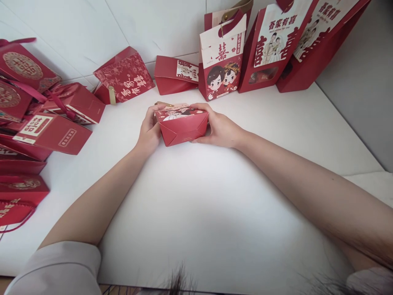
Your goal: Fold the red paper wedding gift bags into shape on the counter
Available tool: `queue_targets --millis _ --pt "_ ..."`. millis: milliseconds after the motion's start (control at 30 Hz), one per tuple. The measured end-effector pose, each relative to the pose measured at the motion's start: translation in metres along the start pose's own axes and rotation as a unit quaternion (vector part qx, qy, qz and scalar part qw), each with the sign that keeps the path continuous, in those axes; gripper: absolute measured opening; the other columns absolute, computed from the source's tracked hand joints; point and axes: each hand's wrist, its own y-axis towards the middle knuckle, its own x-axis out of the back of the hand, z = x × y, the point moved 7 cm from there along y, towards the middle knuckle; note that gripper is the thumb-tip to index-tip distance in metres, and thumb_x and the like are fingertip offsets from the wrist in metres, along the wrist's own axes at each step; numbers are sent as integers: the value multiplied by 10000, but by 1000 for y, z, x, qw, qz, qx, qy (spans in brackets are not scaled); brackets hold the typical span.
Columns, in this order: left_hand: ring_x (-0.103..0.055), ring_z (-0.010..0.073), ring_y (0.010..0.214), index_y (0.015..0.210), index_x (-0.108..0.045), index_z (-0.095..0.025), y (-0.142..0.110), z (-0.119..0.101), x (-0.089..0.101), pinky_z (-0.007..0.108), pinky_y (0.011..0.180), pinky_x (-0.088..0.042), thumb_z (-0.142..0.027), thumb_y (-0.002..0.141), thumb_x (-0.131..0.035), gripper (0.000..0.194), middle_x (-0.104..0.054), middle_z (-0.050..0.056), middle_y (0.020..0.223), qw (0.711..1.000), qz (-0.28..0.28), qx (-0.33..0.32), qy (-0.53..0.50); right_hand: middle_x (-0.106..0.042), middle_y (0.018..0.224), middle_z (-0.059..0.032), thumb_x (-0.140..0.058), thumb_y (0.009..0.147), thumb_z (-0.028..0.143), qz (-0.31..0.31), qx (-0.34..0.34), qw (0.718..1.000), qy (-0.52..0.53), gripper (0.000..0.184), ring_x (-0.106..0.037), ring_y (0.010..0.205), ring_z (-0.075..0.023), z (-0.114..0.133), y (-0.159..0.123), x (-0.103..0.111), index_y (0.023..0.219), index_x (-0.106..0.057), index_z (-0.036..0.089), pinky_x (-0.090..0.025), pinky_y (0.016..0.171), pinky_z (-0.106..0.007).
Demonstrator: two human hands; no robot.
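Between my two hands, over the middle of the white table, I hold a red gift box point(186, 129). Its plain folded bottom faces me, and a printed side with figures is turned up. My left hand point(150, 129) grips the box's left side, close to a gold-coloured strap at its far end. Around the right side my right hand point(219, 127) is closed, with the fingers over the top edge and the thumb low. The far end of the box is mostly hidden from me.
Upright gift boxes, among them one with two cartoon faces point(222, 65) and one with a small window point(273, 45), stand at the back right. A patterned red box point(125, 78) leans near the tiled wall point(76, 28). Several red boxes point(52, 133) are piled on the left of the table point(190, 213).
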Motion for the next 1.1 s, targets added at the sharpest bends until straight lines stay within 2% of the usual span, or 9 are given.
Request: queue_targets --millis 300,833,1100 --pt "-671 290 1249 1123 -701 -332 2 -2 -3 455 1067 -573 -581 818 -824 412 -682 40 1298 1000 13 -17 8 -606 1518 -139 -868 732 447 2 18 1000 -7 1012 -680 1293 -385 1 1 1 1566 -323 270 -541 1085 -575" --pt "-657 302 1289 1124 -696 -338 0 -4 -5 476 1084 -578 -568 838 -811 384 -691 37 1309 1000 11 -15 0 -603 1520 -129 -853 739 442 6 22 1000 3 1013 -677 1291 -381 -1 1 -1 1575 -305 275 -526 1094 -578" --pt "-660 313 1291 1080 -692 -318 0 -4 -6 475 1088 -580 -576 780 -861 430 -695 38 1293 1000 -2 -1 -13 -611 1502 -130 -866 732 468 5 24 1000 4 1027 -683 1271 -387 -4 1 -1 1573 -309 276 -541 1071 -592"
